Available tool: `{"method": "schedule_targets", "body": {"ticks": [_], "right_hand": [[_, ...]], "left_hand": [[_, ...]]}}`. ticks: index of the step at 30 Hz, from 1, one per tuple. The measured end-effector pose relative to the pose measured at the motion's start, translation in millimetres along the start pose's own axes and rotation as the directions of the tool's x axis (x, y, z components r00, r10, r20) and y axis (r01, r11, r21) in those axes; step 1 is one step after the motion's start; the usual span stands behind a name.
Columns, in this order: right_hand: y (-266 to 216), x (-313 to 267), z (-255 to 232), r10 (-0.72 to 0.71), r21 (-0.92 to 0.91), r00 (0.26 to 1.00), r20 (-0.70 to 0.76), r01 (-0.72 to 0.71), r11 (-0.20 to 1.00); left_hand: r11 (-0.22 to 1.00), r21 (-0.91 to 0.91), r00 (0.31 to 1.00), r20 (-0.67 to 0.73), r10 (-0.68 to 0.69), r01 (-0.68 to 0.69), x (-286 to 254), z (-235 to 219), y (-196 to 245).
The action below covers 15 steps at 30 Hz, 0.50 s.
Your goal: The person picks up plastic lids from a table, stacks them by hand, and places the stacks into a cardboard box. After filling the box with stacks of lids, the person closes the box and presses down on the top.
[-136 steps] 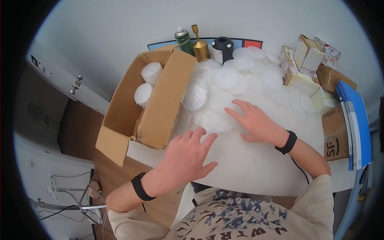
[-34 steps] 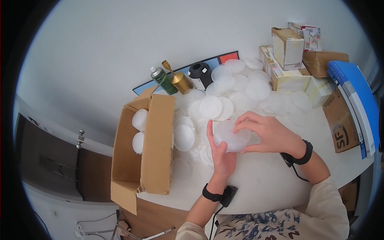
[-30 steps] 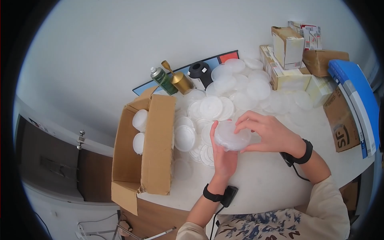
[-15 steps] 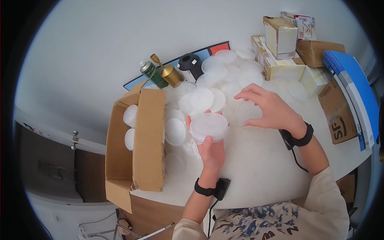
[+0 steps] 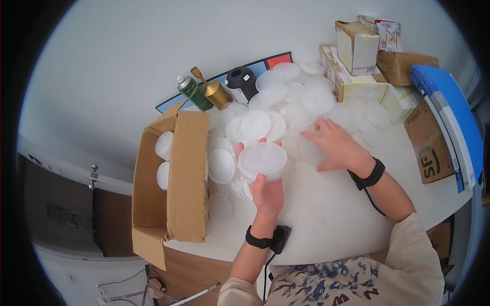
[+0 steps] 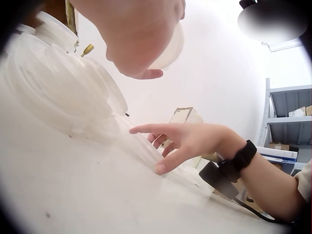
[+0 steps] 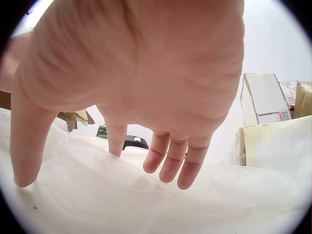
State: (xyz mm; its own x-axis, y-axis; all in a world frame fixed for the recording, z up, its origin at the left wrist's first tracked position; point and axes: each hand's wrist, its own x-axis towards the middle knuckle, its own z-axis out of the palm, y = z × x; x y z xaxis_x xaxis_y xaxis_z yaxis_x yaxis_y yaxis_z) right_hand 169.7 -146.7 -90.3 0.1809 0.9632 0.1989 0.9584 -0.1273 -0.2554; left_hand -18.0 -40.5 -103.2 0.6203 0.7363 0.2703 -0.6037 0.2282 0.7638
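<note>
Thumb and fingers of my left hand (image 5: 269, 198) grip a short stack of translucent round plastic lids (image 5: 263, 159) above the table. In the left wrist view the palm hides most of that stack. To its right, my right hand (image 5: 341, 148) reaches down over a loose lid (image 5: 308, 148) on the table, thumb and index finger spread apart around it. Seen from the right wrist, the fingers (image 7: 170, 165) point down at the lids, with no lid pinched between them. A heap of similar lids (image 5: 316, 99) spreads behind both hands.
An upright-sided cardboard box (image 5: 188, 176) at the left holds stacks of white lids (image 5: 164, 145). Behind the heap stand a green spray can (image 5: 195, 93), a brass-coloured object (image 5: 218, 95) and a black device (image 5: 241, 83). Cartons (image 5: 357, 48) and blue binders (image 5: 444, 112) line the right side.
My left hand has gone from bare to holding the lid stack. My right hand has left that stack and moved right, then down toward the lids on the table.
</note>
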Motion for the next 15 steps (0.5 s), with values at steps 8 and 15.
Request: {"method": "schedule_targets", "body": {"ticks": [8, 15], "right_hand": [[7.2, -0.7, 3.2, 0.006, 0.086, 0.998, 0.055, -0.011, 0.996], [10.0, -2.2, -8.8, 0.043, 0.08, 0.985, 0.169, -0.057, 0.995]], "left_hand": [[1.0, 0.01, 1.0, 0.0, -0.004, 0.004, 0.1, -1.3, -0.8], [1.0, 0.023, 1.0, -0.01, -0.007, 0.007, 0.7, -1.9, -1.0]]}}
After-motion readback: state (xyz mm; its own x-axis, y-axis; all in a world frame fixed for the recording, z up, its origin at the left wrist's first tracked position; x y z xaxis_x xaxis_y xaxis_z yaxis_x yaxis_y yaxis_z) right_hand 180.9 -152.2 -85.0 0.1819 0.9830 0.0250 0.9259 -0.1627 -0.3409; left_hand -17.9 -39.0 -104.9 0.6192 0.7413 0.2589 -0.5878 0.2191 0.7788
